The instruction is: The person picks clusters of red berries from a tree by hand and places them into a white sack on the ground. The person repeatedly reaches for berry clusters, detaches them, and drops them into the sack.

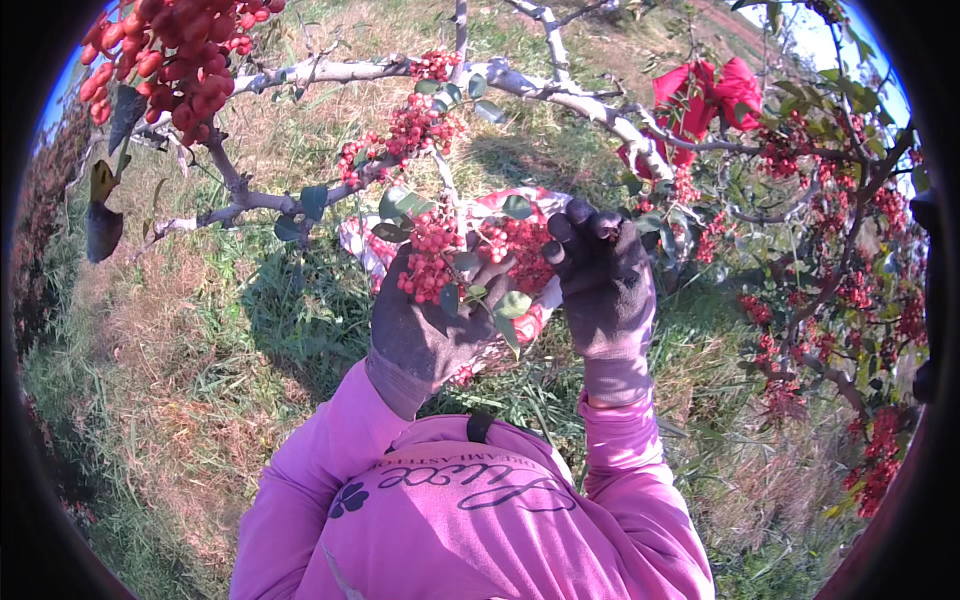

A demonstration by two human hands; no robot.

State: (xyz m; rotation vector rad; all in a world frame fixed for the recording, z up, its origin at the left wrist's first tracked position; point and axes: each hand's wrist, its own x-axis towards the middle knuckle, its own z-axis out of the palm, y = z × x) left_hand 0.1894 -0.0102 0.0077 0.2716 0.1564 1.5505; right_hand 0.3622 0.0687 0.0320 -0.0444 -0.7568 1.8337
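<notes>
My left hand [427,330], in a dark knit work glove, is cupped around a cluster of red berries [426,259] on a thin leafy twig. Its fingers are partly hidden behind the berries and leaves. To its right my right hand [606,289], gloved the same way, is raised with the palm towards me. Those fingers are bent and apart, and no berry shows in them. Between and beyond both hands hangs a red-and-white patterned bag [551,201], with loose red berries [529,251] in its mouth.
A bare grey branch [517,79] arches across beyond my hands, and a lower branch [262,201] bears another berry cluster [420,127]. Large berries [180,67] hang close at upper left. Red cloth [709,94] hangs at upper right, above dense berry-laden twigs [832,277]. Grass [187,375] covers the ground.
</notes>
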